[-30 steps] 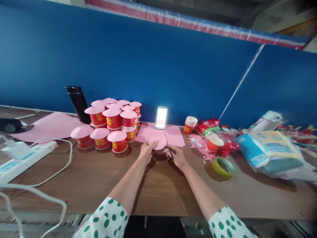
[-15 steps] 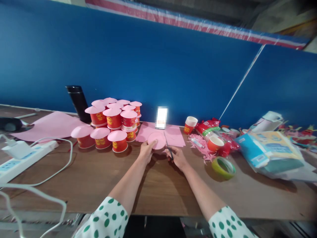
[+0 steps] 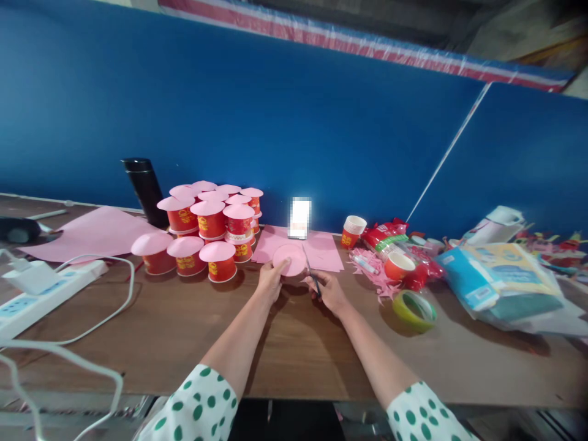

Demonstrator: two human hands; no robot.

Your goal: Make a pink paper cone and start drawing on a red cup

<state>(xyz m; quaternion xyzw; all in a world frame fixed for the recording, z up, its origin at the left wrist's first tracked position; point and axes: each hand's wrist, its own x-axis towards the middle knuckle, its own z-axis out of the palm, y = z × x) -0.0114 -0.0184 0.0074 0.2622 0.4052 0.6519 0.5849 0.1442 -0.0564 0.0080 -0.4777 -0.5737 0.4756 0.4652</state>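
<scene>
My left hand [image 3: 271, 280] pinches a round pink paper disc [image 3: 290, 260] by its left side, thumb on top. Close to the disc's right edge is a pair of scissors [image 3: 313, 277], its handles gripped by my right hand [image 3: 329, 292] with the blades pointing away from me. Whether the blades touch the disc I cannot tell. Behind both hands lie pink paper sheets [image 3: 325, 250] on the wooden table [image 3: 316, 367]. To the left stand several red paper cups [image 3: 223, 269], stacked in rows and topped with pink paper cones [image 3: 217, 252].
A blurred bright screen [image 3: 300, 219] stands against the blue partition [image 3: 285, 122]. Rightward are stacked cups [image 3: 353, 231], pink scraps [image 3: 379, 272], a tape roll [image 3: 414, 310] and a blue-yellow package [image 3: 505, 282]. A power strip [image 3: 50, 294], pink sheet [image 3: 101, 233] and black bottle [image 3: 146, 193] are left.
The paper disc has shifted very slightly left, away from the scissors. Both hands keep their holds, and everything else looks the same.
</scene>
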